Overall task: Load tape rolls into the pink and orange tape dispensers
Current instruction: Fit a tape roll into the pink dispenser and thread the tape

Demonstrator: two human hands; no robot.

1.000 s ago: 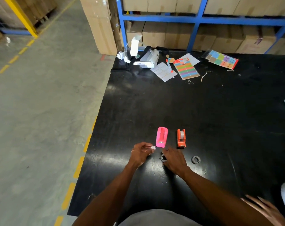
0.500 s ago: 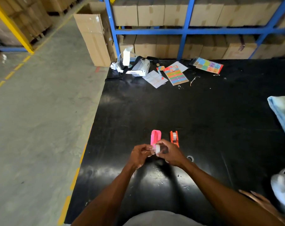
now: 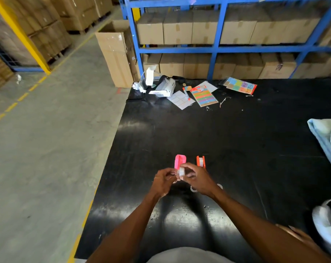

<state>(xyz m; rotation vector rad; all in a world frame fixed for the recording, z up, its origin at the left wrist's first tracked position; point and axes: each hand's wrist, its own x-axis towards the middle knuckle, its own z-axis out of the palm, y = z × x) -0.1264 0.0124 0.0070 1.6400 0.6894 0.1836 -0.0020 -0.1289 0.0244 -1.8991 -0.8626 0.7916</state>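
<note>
Both hands are close together, just above the black table (image 3: pixel 236 149). The right hand (image 3: pixel 197 178) pinches a small pale tape roll (image 3: pixel 181 171) between thumb and fingers. The left hand (image 3: pixel 163 180) has its fingertips curled in beside the roll, perhaps picking at the loose end of the tape, but it is too small to tell if they touch it.

The pink dispenser (image 3: pixel 179 160) stands just behind the hands, and it looks empty inside. The orange dispenser (image 3: pixel 201 161) stands just to the right of it and seems to have a pale roll in it already. So the step now is likely getting this roll ready for the pink one.

To do it well, the roll should be turned so its flat sides face the walls of the pink dispenser. Then it can go straight down into the open top, with the loose end pointing toward the cutting end. The dispenser is light and may tip, so one hand should hold it.

Small rings (image 3: pixel 193 188) lie on the table near the right wrist and could get bumped. Far away lie a white headset (image 3: pixel 160 88) and coloured sticker sheets (image 3: pixel 206 96). A blue cloth (image 3: pixel 325 137) sits at the right edge. Nothing blocks the way.
</note>
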